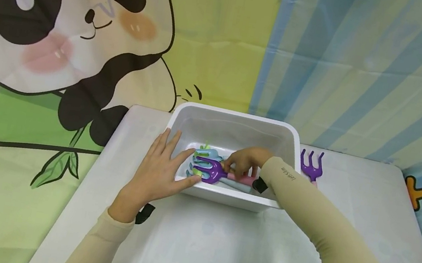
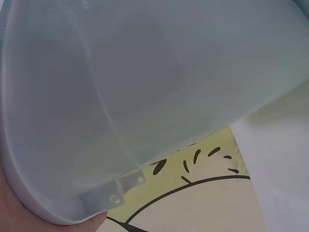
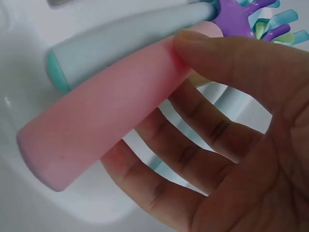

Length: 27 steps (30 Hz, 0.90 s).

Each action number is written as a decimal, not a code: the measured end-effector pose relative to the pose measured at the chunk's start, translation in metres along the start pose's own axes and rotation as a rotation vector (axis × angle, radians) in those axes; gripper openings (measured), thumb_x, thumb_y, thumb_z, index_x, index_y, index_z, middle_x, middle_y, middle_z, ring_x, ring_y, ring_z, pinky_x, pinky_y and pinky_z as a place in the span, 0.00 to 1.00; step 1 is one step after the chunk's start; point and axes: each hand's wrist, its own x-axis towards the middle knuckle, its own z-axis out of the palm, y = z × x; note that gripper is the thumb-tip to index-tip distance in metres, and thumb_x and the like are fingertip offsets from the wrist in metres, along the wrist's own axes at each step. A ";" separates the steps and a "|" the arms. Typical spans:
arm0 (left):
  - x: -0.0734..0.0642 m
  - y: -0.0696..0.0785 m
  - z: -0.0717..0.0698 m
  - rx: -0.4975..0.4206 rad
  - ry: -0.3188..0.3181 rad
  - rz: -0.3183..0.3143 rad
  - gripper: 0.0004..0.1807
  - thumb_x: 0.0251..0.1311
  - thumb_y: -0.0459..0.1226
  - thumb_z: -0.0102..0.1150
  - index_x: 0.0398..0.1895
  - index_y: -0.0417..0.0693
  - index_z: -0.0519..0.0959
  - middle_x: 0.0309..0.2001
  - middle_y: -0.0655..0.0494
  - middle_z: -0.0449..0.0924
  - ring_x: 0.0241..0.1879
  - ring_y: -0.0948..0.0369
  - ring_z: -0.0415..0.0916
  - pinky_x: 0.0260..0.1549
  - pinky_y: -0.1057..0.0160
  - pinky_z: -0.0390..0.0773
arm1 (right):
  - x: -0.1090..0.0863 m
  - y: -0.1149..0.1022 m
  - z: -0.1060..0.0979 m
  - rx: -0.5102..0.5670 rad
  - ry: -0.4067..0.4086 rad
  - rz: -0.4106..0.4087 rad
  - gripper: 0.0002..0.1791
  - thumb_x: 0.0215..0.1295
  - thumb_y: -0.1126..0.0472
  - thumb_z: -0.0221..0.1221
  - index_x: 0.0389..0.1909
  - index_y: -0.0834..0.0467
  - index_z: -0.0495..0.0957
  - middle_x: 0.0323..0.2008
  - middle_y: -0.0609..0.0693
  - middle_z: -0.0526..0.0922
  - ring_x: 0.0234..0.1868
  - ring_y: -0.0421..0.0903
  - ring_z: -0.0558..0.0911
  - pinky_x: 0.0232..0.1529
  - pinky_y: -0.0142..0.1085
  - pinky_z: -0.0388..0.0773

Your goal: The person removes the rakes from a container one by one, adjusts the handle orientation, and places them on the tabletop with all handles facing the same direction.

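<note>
Inside a white plastic bin [image 1: 239, 114] my right hand [image 1: 248, 160] pinches the pink handle [image 3: 101, 116] of a toy garden fork with purple tines [image 1: 210, 171]. The thumb presses on top of the handle, and the other fingers curl below it. Beside it lies a tool with a pale blue-grey handle [image 3: 130, 43]. Several light blue and green tools [image 1: 209, 153] lie at the bin's left end, partly covered by the purple tines. My left hand [image 1: 160, 172] rests at the bin's front left corner, its fingers spread over the rim.
A second purple fork [image 1: 311, 170] lies on the table right of the bin, its handle mostly hidden by my right sleeve. The bin stands near the back edge of a white-covered table [image 1: 203, 251]. A printed panda curtain [image 1: 218, 35] hangs right behind.
</note>
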 end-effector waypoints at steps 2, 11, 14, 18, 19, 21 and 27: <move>0.000 0.000 0.000 0.000 0.003 0.003 0.48 0.61 0.75 0.38 0.69 0.52 0.73 0.76 0.34 0.50 0.76 0.36 0.37 0.72 0.42 0.38 | 0.000 0.000 0.000 0.002 -0.008 -0.004 0.21 0.60 0.71 0.60 0.53 0.51 0.77 0.53 0.53 0.72 0.44 0.52 0.80 0.44 0.50 0.83; -0.001 0.000 0.000 -0.003 -0.004 -0.005 0.47 0.61 0.74 0.39 0.70 0.53 0.73 0.76 0.34 0.50 0.76 0.36 0.37 0.73 0.44 0.34 | 0.000 0.002 -0.002 -0.002 -0.016 -0.010 0.22 0.59 0.72 0.58 0.53 0.50 0.76 0.52 0.53 0.72 0.43 0.50 0.79 0.40 0.47 0.84; -0.001 0.001 0.000 0.000 -0.008 -0.005 0.47 0.61 0.74 0.39 0.70 0.53 0.73 0.76 0.34 0.50 0.76 0.36 0.37 0.73 0.44 0.35 | -0.001 0.001 -0.003 -0.003 0.009 -0.004 0.25 0.59 0.72 0.58 0.56 0.49 0.76 0.51 0.53 0.72 0.44 0.50 0.77 0.41 0.47 0.84; 0.000 0.001 0.000 0.000 0.000 0.002 0.47 0.61 0.74 0.39 0.69 0.53 0.73 0.76 0.34 0.50 0.76 0.36 0.37 0.73 0.42 0.37 | -0.005 0.001 -0.006 -0.003 0.031 -0.005 0.25 0.60 0.71 0.58 0.58 0.49 0.76 0.50 0.53 0.72 0.44 0.50 0.76 0.43 0.49 0.83; 0.000 0.001 0.000 0.000 0.002 0.003 0.47 0.61 0.74 0.39 0.69 0.53 0.74 0.76 0.34 0.50 0.76 0.36 0.37 0.73 0.43 0.36 | -0.006 0.001 -0.007 -0.003 0.034 -0.007 0.25 0.60 0.71 0.58 0.57 0.49 0.76 0.51 0.53 0.72 0.45 0.50 0.76 0.44 0.49 0.83; 0.001 0.000 0.000 0.000 0.008 0.006 0.47 0.61 0.74 0.39 0.69 0.53 0.74 0.76 0.33 0.51 0.76 0.36 0.37 0.73 0.43 0.37 | -0.007 0.001 -0.008 0.000 0.038 -0.010 0.24 0.59 0.71 0.59 0.57 0.50 0.76 0.51 0.53 0.72 0.45 0.50 0.76 0.45 0.51 0.82; 0.001 0.000 -0.001 -0.001 0.000 -0.001 0.47 0.60 0.74 0.40 0.69 0.53 0.74 0.76 0.34 0.51 0.76 0.36 0.37 0.73 0.44 0.35 | -0.011 0.002 -0.011 0.008 0.084 0.007 0.23 0.62 0.70 0.58 0.58 0.51 0.75 0.49 0.53 0.71 0.45 0.49 0.75 0.44 0.49 0.83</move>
